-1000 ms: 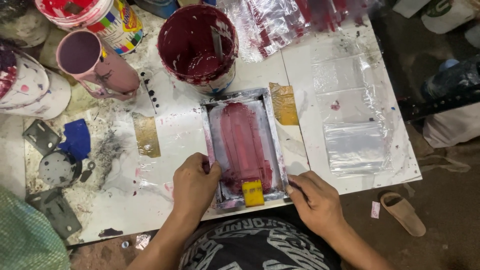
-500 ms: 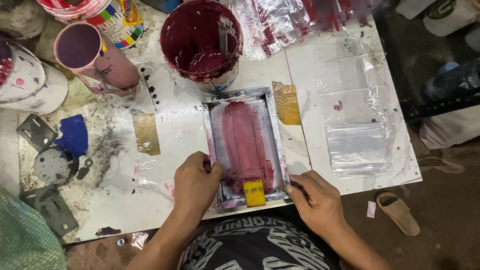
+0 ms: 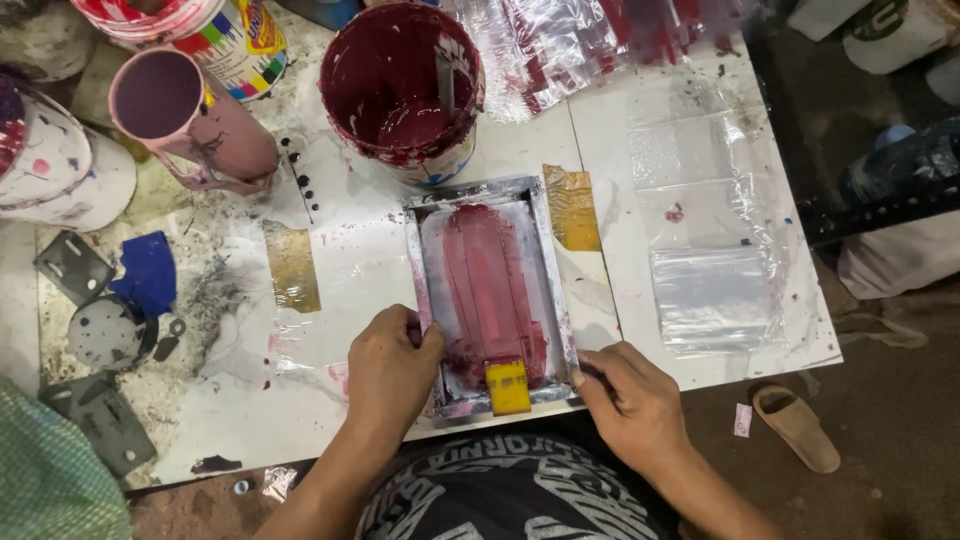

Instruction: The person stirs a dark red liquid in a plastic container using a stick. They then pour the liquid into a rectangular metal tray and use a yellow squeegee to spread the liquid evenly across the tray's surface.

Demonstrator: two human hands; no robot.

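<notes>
Over the last second almost nothing had moved. The left hand (image 3: 388, 368) still pressed flat on the left rail of the metal printing frame (image 3: 490, 290) at the bench's near edge, and the right hand (image 3: 632, 400) kept its fingers curled on the frame's near right corner. The yellow squeegee (image 3: 508, 387) stayed at the near end of the red ink streak, untouched. Judging by this, the frame was being held steady. The paint bucket (image 3: 403, 90) stood just beyond it.
</notes>
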